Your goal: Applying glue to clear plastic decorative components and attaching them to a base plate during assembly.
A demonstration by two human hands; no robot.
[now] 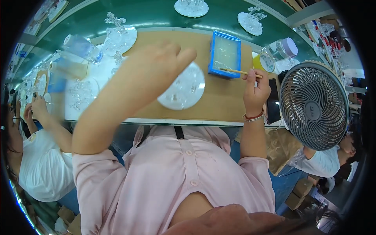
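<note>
My right hand (256,91) pinches a thin wooden stick (235,71). The stick's tip reaches left over a blue-rimmed rectangular tray (212,58), which has a pale, translucent inside. My left hand (166,58) is raised above the mat, its arm crossing from the lower left. Motion smears its fingers, so whether it holds anything is unclear. Partly under that hand and forearm lies a round white disc (186,90) with small clear pieces on it.
A brown mat (225,98) covers the table before me. To the right are a yellow tape roll (263,62), a lidded jar (282,49), a phone (273,102) and a grey fan (315,105). A clear bottle (83,49) lies left; several white-based clear ornaments stand on the green conveyor (156,16). Co-workers sit either side.
</note>
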